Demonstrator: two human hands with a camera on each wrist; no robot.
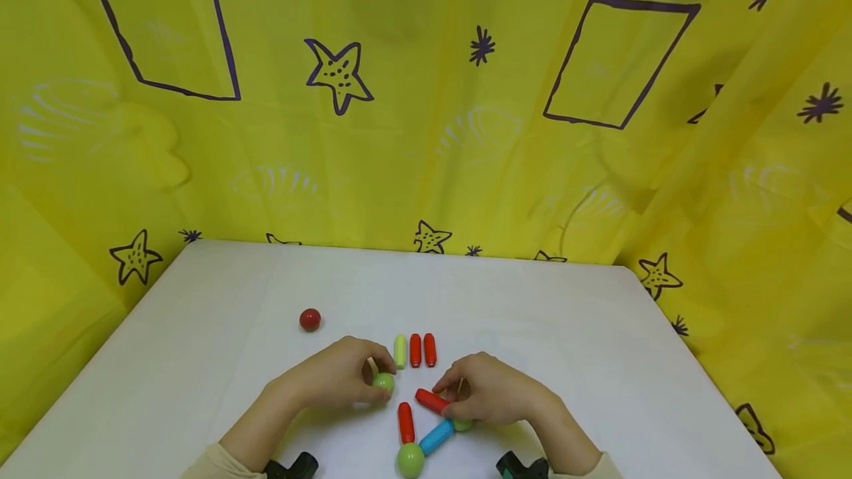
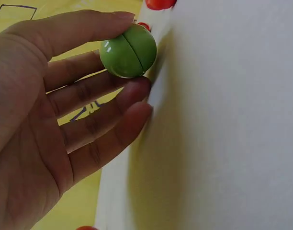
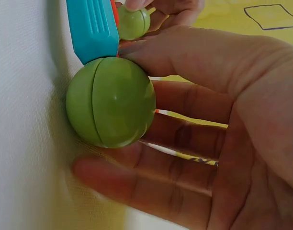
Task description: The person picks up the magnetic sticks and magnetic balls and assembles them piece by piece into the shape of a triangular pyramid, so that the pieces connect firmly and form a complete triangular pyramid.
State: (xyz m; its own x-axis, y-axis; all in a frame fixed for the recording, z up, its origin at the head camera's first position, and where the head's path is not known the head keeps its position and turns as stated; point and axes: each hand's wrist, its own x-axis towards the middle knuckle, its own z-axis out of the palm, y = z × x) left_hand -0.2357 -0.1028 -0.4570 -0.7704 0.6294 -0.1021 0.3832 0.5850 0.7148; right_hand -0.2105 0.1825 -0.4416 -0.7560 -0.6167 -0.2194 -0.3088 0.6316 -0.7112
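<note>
My left hand pinches a green ball between thumb and fingertips, just over the table. My right hand holds a red stick between thumb and index finger. This stick meets a second green ball, which is partly hidden under the right hand in the head view. A blue stick runs from that ball to a third green ball nearer me. Another red stick points away from the third ball, its far end free.
A pale green stick lies beside two red sticks beyond the hands. Farther left sits a red ball. The white table meets a yellow patterned curtain at the back and sides.
</note>
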